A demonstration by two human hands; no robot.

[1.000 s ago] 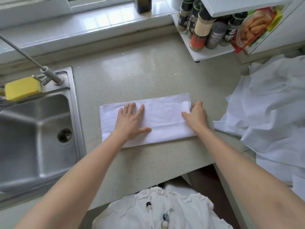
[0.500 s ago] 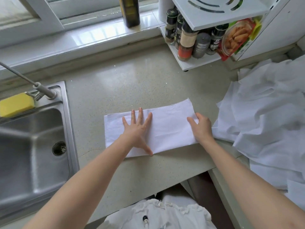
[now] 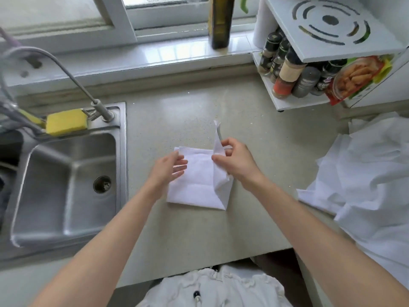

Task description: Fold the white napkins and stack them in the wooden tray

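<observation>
A white napkin (image 3: 197,185) lies on the beige counter (image 3: 199,235), its right end raised and turned over toward the left. My right hand (image 3: 234,162) pinches that raised flap between thumb and fingers. My left hand (image 3: 168,169) rests on the napkin's left part with fingers straight. A heap of unfolded white napkins (image 3: 365,173) lies at the right. No wooden tray is in view.
A steel sink (image 3: 66,182) with a tap and a yellow sponge (image 3: 66,121) is at the left. A white spice rack (image 3: 309,69) with jars stands at the back right. A dark bottle (image 3: 220,23) stands on the windowsill.
The napkin lay flat as a long strip under both hands. My right hand has lifted its right end and carried it leftward; my left hand slid toward the left edge. The camera tilted up.
</observation>
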